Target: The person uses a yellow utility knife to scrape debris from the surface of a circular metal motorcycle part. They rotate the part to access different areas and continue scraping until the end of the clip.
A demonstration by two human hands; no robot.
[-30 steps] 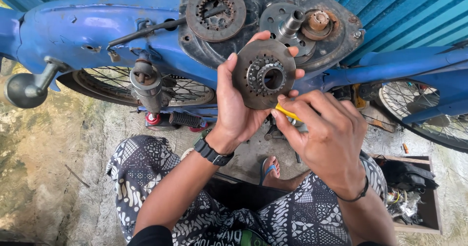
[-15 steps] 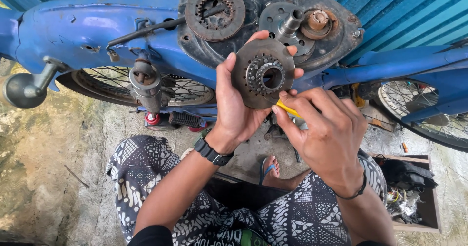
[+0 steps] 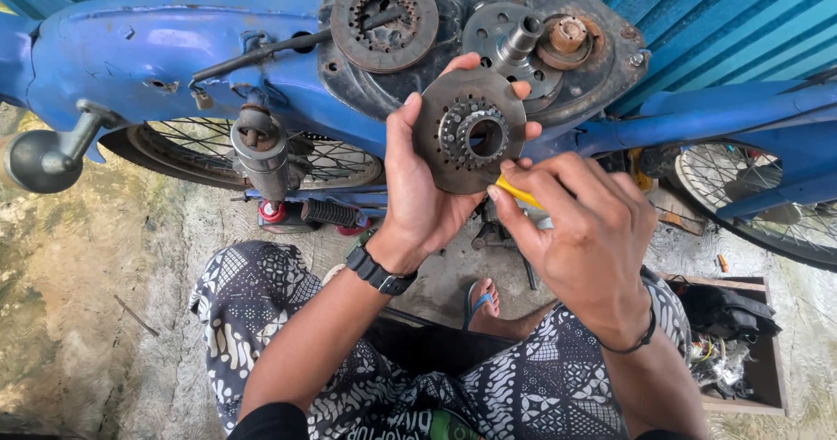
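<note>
1. At the bottom of the frame, the person's knees in black-and-white patterned trousers [image 3: 532, 388] fill the lower centre, with a foot in a blue-strapped sandal [image 3: 481, 302] showing between them on the concrete floor [image 3: 96, 318].
2. At the lower right, a shallow wooden box [image 3: 767, 344] on the floor holds dark rags and small parts; what they are cannot be made out.
3. The right hand [image 3: 580, 235], right of centre, is curled closed around a yellow-handled tool [image 3: 516, 192]. Only a short piece of the handle shows past the fingertips, and its tip sits at the lower right edge of the disc.
4. The left hand [image 3: 418, 187], with a black watch [image 3: 377, 271] on the wrist, grips a rusty round clutch plate [image 3: 471, 130] at the centre of the frame. The thumb lies along its left edge, and fingertips wrap over the top and right edges from behind. The plate faces the camera, showing a toothed hub around its central hole.
5. Behind the hands lies a blue motorcycle [image 3: 131, 52] on its side, spanning the upper frame, with spoked wheels at middle left and far right.
6. Its open engine case [image 3: 453, 13] at top centre carries a second toothed disc [image 3: 384, 20] to the upper left of the held plate, and a bare shaft [image 3: 523, 37] just above it.
7. A blue corrugated wall [image 3: 732, 21] closes the upper right.
</note>
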